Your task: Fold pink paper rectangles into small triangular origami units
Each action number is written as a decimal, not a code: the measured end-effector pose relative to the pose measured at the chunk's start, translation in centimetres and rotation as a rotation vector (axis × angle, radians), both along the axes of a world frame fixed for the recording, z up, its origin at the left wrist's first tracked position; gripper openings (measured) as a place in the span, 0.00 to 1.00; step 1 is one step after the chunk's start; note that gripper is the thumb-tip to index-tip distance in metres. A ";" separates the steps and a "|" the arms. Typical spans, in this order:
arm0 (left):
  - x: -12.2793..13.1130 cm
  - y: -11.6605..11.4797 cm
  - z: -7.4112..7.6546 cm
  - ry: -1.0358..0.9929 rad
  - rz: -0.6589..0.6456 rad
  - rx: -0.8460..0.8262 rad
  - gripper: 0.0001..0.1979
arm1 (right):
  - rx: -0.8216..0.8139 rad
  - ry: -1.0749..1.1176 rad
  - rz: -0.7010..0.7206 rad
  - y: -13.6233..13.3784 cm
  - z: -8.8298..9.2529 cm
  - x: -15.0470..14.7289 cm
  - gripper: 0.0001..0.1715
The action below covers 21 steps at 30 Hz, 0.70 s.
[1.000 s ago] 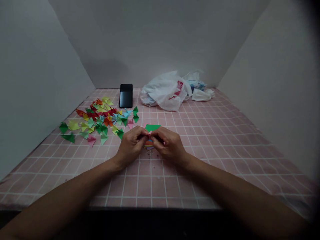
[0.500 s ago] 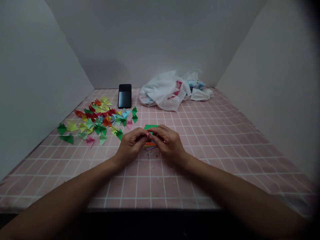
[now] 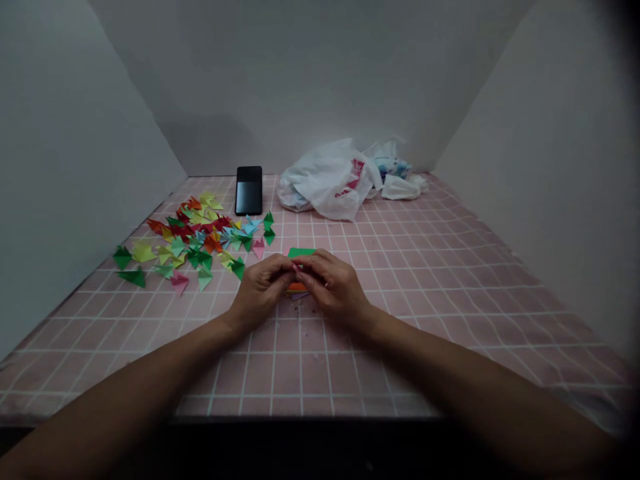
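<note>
My left hand (image 3: 265, 283) and my right hand (image 3: 336, 283) meet at the fingertips over the middle of the table. Pinched between them is a small piece of pink paper (image 3: 297, 268), mostly covered by the fingers, so its folded form cannot be made out. Below and behind the hands lies a stack of coloured paper (image 3: 301, 253), green at the far edge, with orange and purple showing at the near side. To the left of my left hand, many folded paper pieces (image 3: 200, 257) in green, yellow, red, orange, blue and pink are spread in a loose heap.
A black phone (image 3: 249, 191) lies behind the folded pieces. White plastic bags (image 3: 327, 180) with red print sit crumpled near the back wall, beside a blue-and-white packet (image 3: 393, 166). A pink checked cloth (image 3: 425, 267) covers the table; pale walls enclose it on three sides.
Both hands stay in nearly the same place, with only slight finger movement around the pink paper. The other objects keep their places; the view shifts very slightly.
</note>
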<state>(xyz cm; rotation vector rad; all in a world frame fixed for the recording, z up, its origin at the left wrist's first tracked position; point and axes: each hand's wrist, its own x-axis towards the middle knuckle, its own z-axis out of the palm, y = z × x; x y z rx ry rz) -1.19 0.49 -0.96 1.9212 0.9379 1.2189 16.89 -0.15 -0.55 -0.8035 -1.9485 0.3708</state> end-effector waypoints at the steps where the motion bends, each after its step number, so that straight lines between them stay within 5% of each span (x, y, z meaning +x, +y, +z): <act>1: 0.0 0.0 0.0 0.004 0.003 0.000 0.03 | -0.004 -0.003 -0.002 0.0 0.0 0.0 0.08; 7: 0.0 0.0 0.2 0.015 0.020 0.003 0.03 | -0.004 0.049 0.003 -0.2 0.1 -0.1 0.08; 15: 0.1 0.0 0.4 -0.038 0.000 -0.052 0.02 | -0.198 0.151 -0.001 -0.5 0.3 -0.3 0.07; 21: 0.1 0.1 0.1 -0.039 0.001 -0.075 0.02 | -0.108 0.064 0.000 -0.2 0.4 0.0 0.03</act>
